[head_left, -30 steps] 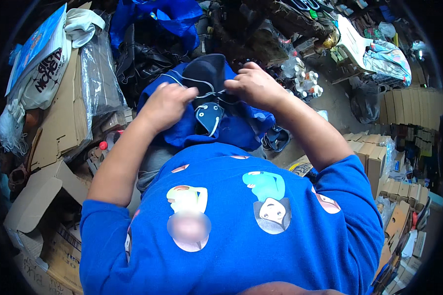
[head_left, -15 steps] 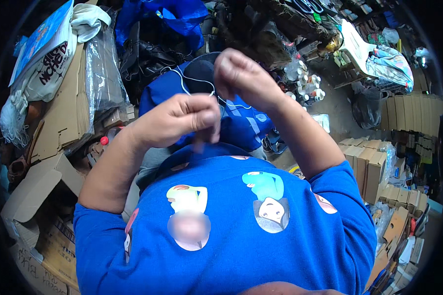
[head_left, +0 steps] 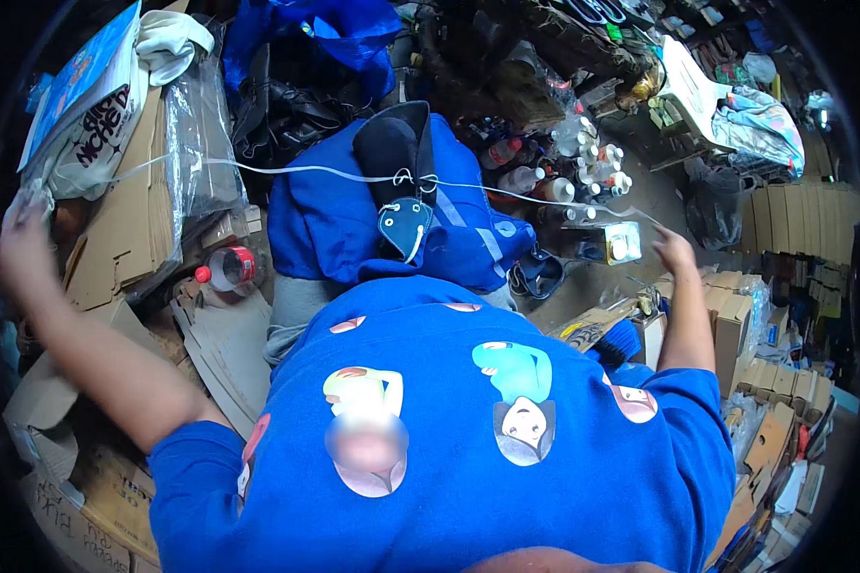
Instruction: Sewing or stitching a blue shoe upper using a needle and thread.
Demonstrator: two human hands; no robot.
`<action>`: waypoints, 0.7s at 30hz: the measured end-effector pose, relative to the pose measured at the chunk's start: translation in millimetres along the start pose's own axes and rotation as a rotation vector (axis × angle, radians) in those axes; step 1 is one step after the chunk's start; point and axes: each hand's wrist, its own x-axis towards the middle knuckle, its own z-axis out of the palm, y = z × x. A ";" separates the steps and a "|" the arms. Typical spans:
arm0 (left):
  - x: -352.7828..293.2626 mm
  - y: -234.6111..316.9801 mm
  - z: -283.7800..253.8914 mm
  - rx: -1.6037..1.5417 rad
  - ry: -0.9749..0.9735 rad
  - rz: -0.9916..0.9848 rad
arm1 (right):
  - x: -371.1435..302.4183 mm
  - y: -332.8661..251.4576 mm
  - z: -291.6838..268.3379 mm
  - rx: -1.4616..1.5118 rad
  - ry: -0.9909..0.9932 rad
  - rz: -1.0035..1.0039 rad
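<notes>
A black shoe upper (head_left: 392, 143) rests on the blue cloth (head_left: 306, 210) over my lap. Its near end has a dark eyelet piece (head_left: 404, 222) with a short length of white cord through the holes. From the upper, a long white lace (head_left: 268, 171) stretches nearly straight out to both sides. My left hand (head_left: 31, 250), smeared by motion, is far out at the left by the white cloth bag, closed at the lace's left end. My right hand (head_left: 676, 251) is out at the right with fingers pinched on the other end.
Flattened cardboard (head_left: 134, 215) and a printed cloth bag (head_left: 91, 143) are stacked at left, above a red-capped bottle (head_left: 229, 269). Several white-capped bottles (head_left: 588, 162) stand on the floor at right. Stacked boxes (head_left: 721, 315) are beside my right forearm; a blue brush (head_left: 619, 341) lies near it.
My hands, close together over the shoe upper before, have swung far apart to left and right. The lace is now drawn out long between them, and the upper is uncovered.
</notes>
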 end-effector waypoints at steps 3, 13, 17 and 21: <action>-99.5 109.8 62.0 -0.412 -0.443 0.337 | -49.7 -108.0 20.0 0.427 -0.055 -0.531; -194.6 170.8 108.3 -0.689 -0.977 0.536 | -143.8 -293.5 6.5 0.739 -0.383 -0.994; -181.6 128.1 117.6 -0.797 -1.216 0.196 | -105.1 -253.9 2.0 0.872 -0.443 -0.783; -171.5 166.0 117.3 -0.856 -0.809 0.454 | -96.6 -247.9 -3.1 0.606 0.044 -1.040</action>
